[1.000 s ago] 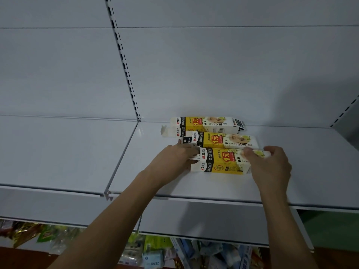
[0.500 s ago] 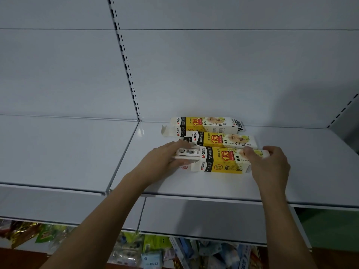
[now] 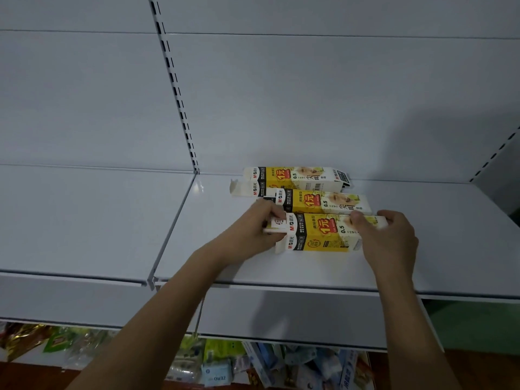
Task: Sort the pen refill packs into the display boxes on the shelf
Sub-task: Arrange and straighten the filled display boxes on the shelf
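- Head view: 3 yellow/white display boxes lie in a row on white shelf, front to back.
- Left hand pinches end flap of front box.
- Right hand grips the box's other end.
- Middle box & back box lie just behind, untouched.
- Refill packs inside: can't tell.

left hand nearer, end flap pulled open — leftward
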The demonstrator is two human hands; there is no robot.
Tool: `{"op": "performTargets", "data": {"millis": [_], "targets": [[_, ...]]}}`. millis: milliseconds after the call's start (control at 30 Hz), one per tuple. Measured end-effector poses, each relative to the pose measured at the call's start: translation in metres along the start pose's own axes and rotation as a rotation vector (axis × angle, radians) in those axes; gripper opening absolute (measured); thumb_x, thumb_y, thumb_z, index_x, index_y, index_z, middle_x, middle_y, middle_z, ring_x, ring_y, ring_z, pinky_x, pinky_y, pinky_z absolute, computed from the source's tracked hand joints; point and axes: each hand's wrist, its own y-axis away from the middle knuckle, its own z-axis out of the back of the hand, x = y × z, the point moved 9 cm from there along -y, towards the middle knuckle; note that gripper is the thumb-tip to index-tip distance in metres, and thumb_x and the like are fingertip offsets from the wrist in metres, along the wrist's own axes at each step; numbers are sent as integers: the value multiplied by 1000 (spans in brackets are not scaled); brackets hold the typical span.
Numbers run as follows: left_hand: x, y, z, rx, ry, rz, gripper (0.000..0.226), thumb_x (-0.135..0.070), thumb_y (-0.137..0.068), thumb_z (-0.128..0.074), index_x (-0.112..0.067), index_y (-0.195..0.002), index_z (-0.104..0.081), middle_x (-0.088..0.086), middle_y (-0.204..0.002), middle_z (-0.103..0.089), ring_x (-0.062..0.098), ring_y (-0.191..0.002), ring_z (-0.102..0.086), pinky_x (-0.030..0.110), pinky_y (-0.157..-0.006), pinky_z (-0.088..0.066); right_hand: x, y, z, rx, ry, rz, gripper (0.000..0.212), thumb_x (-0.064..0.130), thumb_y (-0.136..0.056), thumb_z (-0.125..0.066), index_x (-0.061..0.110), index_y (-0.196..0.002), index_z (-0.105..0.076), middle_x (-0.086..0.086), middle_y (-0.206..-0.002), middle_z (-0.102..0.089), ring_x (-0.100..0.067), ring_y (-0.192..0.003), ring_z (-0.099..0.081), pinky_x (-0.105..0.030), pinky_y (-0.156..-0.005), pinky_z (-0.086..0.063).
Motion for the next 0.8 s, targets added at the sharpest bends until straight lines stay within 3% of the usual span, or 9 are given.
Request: {"op": "performTargets", "data": {"millis": [133,233,300,400,467,600,700,800], "targets": [[15,11,31,-30,111,173,29,-13,-81,-79,-31,-101,-66,-13,-125,-61,10,-104,-62,17,-72,-53,0,-2,1,-18,-7,9,58,43,-82,-77,11,-126,-57,-1,-100,-60,-13,-69,-59,-22,-53,-41],[23,12,31,-79,245,239,28,-1,-79,-77,-28,-86,-76,-14,-110,-70,13,-101,-68,24,-74,-58,-1,-2,-1,-15,-14,13,58,42,-83,-77,10,-126,-56,-1,-100,-60,-4,-63,-55,-22,-52,-39],[17,5,26,-126,164,200,25,2,-78,-77,-23,-77,-75,-12,-103,-73,14,-103,-68,27,-80,-59,0,-1,-1,-13,-17,10,56,41,-83,-76,10,-126,-56,0,-98,-60,-3,-63,-56,-22,-52,-40],[2,-9,5,-98,10,132,14,4,-81,-73,-8,-85,-76,1,-105,-73,19,-93,-69,29,-68,-61,1,-1,-2,-10,-15,7,57,43,-82,-76,10,-125,-57,-1,-99,-61,-17,-73,-64,-26,-58,-46],[-1,-12,0,-87,-36,129,16,2,-83,-72,-9,-93,-77,0,-106,-72,17,-90,-68,25,-64,-60,0,-1,-2,-6,-8,3,57,44,-82,-77,11,-124,-57,0,-97,-59,-20,-77,-64,-25,-57,-46],[11,-3,20,-88,77,203,28,-7,-81,-77,-18,-107,-75,-9,-112,-70,8,-94,-67,21,-75,-57,-1,-2,-1,-7,4,0,59,45,-82,-77,11,-125,-56,0,-98,-61,-19,-75,-64,-25,-56,-46],[19,0,30,-113,133,248,26,0,-81,-74,-16,-101,-77,-6,-113,-71,11,-101,-68,28,-87,-58,0,-1,-2,-17,10,-6,59,45,-82,-76,11,-126,-56,-3,-102,-64,-21,-78,-67,-33,-66,-55],[10,-6,16,-147,137,255,29,13,-81,-64,-9,-92,-79,0,-98,-75,24,-85,-71,39,-75,-61,3,1,-2,-14,25,-3,57,45,-84,-74,11,-126,-55,-3,-99,-63,-20,-76,-65,-28,-58,-49]]}}
